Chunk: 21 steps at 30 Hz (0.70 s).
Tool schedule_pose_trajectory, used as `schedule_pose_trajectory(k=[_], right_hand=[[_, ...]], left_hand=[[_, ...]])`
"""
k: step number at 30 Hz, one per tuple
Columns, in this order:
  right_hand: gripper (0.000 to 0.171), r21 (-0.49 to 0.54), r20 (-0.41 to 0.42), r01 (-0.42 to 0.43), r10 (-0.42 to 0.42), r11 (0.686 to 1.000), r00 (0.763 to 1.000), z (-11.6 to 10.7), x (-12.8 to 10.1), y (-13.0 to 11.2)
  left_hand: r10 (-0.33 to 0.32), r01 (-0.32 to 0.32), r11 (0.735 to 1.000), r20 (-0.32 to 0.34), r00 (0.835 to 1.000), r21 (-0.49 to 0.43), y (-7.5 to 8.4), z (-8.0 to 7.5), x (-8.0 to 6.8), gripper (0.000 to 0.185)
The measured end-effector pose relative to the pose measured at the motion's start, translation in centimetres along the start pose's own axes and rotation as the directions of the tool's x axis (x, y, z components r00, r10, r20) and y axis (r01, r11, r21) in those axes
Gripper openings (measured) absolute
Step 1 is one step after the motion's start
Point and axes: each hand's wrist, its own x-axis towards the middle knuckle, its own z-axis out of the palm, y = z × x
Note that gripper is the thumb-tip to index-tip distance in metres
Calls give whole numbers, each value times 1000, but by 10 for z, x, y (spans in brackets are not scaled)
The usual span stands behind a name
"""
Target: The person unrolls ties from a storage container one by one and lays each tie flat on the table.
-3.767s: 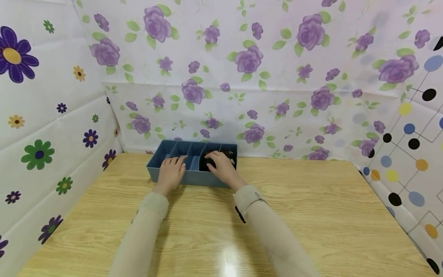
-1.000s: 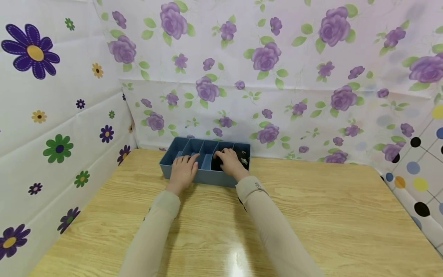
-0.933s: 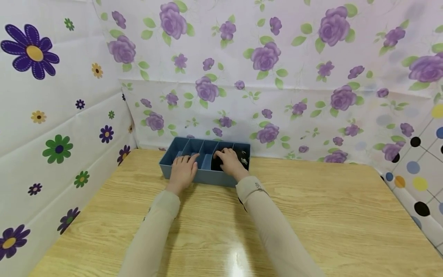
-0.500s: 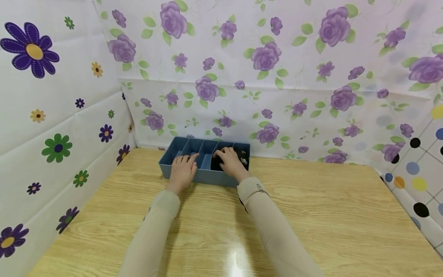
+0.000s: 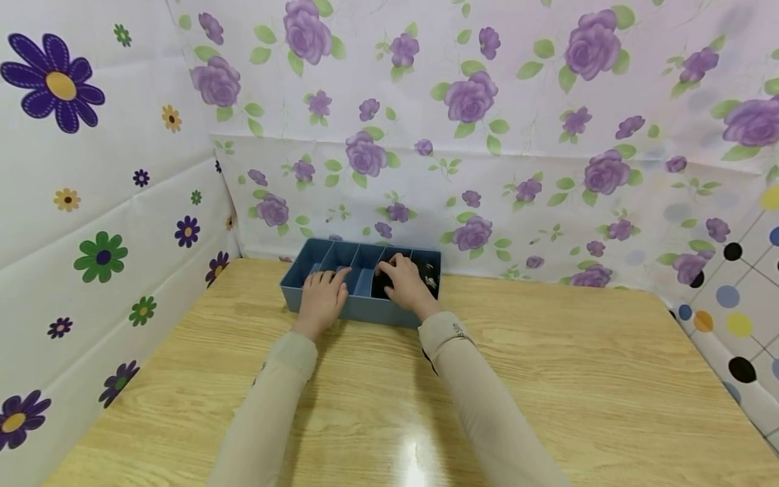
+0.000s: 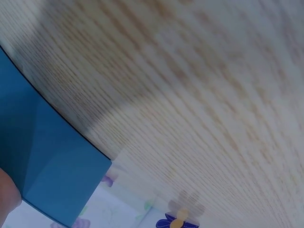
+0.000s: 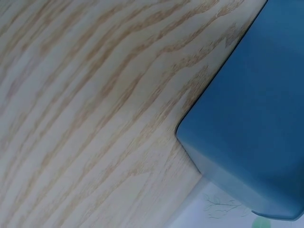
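Head view: two beige sleeves cross a wooden table (image 5: 548, 379) to a blue divided box (image 5: 359, 312) at 12 o'clock, left hand (image 5: 322, 297) resting flat, fingers relaxed, over its front wall, right hand (image 5: 406, 284) curled onto a black item (image 5: 382, 289) inside, floral wall behind

Blue divided tray (image 5: 377, 313), dark bundle (image 5: 382, 287) inside

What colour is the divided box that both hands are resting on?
The divided box is blue, a muted slate blue; the head view shows it best.
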Motion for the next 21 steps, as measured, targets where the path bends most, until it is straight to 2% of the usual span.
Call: schedule_pose_trajectory(k=[8,15,21], right_hand=[[28,55,12,21,-22,998,1000,-4,-1,1],[32,-25,35,172,-171,985,985,-13,1,2],[30,-42,11,184,-184,982,983,-11,1,5]], left_hand=[[-7,7,1000,32,999,10,0,-1,0,41],[-13,13,1000,15,1000,12,-2,0,0,40],[-5,5,1000,16,1000,14,-1,0,0,41]])
